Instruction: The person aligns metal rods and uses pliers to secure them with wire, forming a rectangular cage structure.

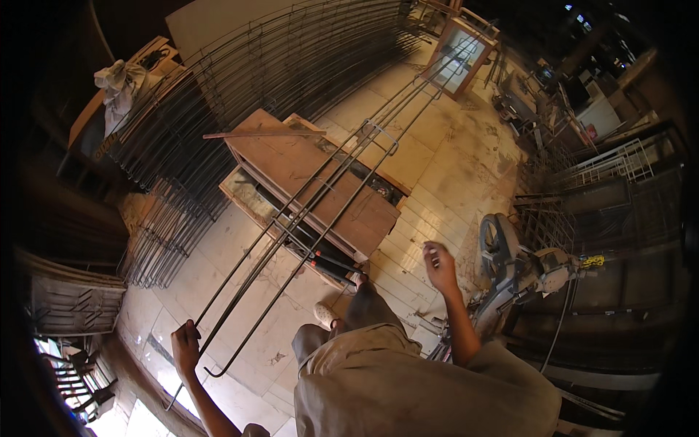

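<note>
from here, the left hand [186, 345] clamps the rod frame [287, 229]; whether the curled right hand [440, 268] grips something, i cannot tell.

The room is dim overall, with a warm, yellowish light over the pale, rectangular-tiled floor [466, 142] and a soft gleam on its tiles at mid-picture. Strong white daylight enters at the lower left, burning out detail around the dark, slatted chair [76, 375]. Deep shadow swallows much of the right side, where the dark, flat panels [590, 280] barely separate. The fisheye lens bows the stacked, dark metal rods [291, 54] and blackens the corners. The long, thin metal rods [251, 280] mid-picture look reasonably crisp; the far background is murky.
</note>
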The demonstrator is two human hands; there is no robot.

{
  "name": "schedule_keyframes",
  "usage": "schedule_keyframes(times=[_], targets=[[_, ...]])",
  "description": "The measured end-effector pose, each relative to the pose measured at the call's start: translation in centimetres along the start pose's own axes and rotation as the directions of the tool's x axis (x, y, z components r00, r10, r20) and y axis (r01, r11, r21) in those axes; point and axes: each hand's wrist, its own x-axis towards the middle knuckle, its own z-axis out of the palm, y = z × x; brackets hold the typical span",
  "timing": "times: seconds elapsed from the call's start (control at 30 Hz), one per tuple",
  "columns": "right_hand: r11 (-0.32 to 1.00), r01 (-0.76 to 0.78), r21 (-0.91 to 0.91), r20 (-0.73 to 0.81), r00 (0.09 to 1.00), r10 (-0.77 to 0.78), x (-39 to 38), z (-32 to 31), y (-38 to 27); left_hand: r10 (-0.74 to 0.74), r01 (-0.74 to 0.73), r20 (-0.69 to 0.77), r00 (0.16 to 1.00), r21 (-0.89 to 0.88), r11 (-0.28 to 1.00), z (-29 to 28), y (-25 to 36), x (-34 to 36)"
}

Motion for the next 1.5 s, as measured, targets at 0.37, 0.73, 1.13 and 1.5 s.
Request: schedule_keyframes(times=[0.37,0.73,1.13,1.5], targets=[[0.787,-0.300,-0.538,0.655,0.438,0.615,-21.7,7.3,24.6,0.079,-0.075,-0.044,0.996,0.082,0.994,0.7,2.2,-0.1],[0.792,-0.361,-0.493,0.594,0.525,0.609,-19.4,6.0,22.6,0.108,-0.090,-0.125,0.986,0.143,0.986,0.4,2.8,-0.3],[0.892,-0.450,-0.048,0.607,0.696,0.384,-12.5,8.2,19.6,-0.247,0.134,-0.933,0.260,-0.218,0.967,-1.4,-2.9,-12.3],[0.856,0.503,0.117,0.907,0.297,-0.298,-13.9,9.0,28.6,-0.684,-0.064,-0.349,0.640,-0.912,0.406,8.8,5.5,-14.0]])
